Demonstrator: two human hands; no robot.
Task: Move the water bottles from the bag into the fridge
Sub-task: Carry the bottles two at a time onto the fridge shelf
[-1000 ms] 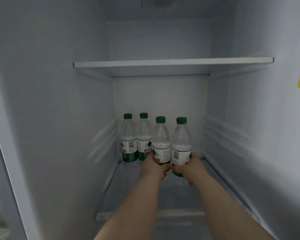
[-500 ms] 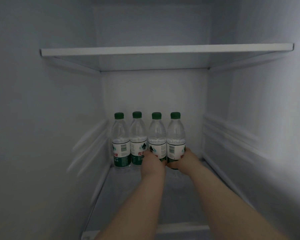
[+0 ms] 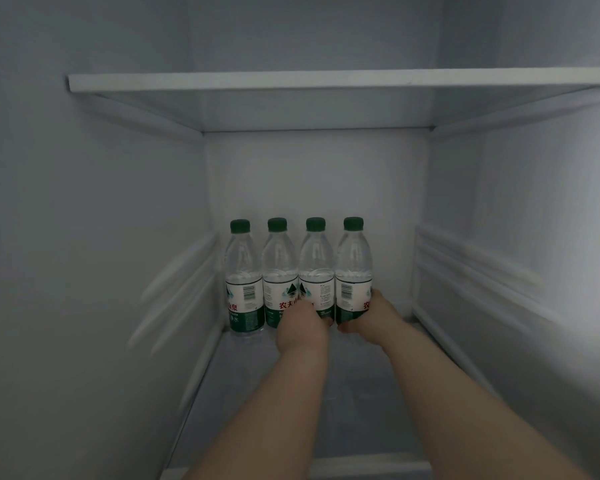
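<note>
Inside a dim, pale fridge [image 3: 94, 237], four clear water bottles stand upright in a tight row at the back of a glass shelf [image 3: 243, 382], each topped with a green cap and wrapped in a white-and-green label with red lettering. From the left wall, where moulded shelf rails [image 3: 184, 289] run along the side, the first bottle [image 3: 244, 282] stands free, close to the left rear corner. The second bottle [image 3: 280, 271] touches it; its lower label is hidden behind the person's left hand [image 3: 300, 329]. That hand is curled around the base of the third bottle [image 3: 316, 275], fingers wrapped out of sight on the far side. Just beside it, the right hand [image 3: 371, 317] is closed around the lower part of the fourth bottle [image 3: 354, 271], thumb at the bottom of the label and fingertips [image 3: 374, 295] showing at its right edge. All four bottles appear full, the water line showing near the top of each label. To the right of the row the shelf is bare up to the right wall, which carries matching rails [image 3: 471, 271]. Both bare forearms reach in from the lower edge of the frame. Above the bottles, a white upper shelf [image 3: 326, 81] spans the compartment with nothing visible on its front edge.
</note>
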